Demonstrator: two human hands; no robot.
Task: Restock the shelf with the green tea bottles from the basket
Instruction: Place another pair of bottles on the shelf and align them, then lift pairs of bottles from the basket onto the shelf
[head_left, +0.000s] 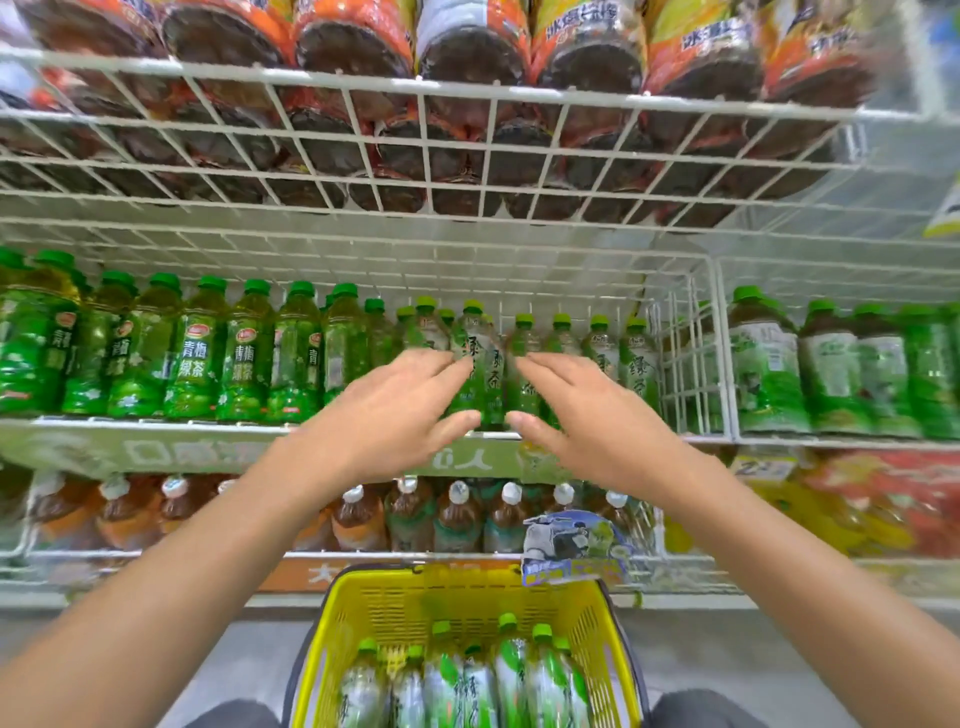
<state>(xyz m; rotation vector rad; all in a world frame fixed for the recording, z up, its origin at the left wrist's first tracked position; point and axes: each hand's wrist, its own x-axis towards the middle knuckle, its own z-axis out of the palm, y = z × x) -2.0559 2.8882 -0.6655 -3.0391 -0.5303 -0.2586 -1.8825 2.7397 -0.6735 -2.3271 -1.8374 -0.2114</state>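
A yellow basket (608, 618) sits low in front of me with several green tea bottles (470, 675) lying in it, green caps up. On the middle wire shelf (156, 423) stands a row of green tea bottles (636, 364) with light green caps. My left hand (395, 410) and my right hand (587, 415) are both raised at the shelf front, fingers spread, on either side of two shelf bottles (483, 379). Fingertips reach the bottles' sides, but neither hand grips one.
Plum green tea bottles (197, 358) fill the shelf's left part. A wire divider (685, 364) separates darker tea bottles (763, 369) at right. Brown tea bottles fill the rack above (467, 130) and the shelf below (457, 514). My knees flank the basket.
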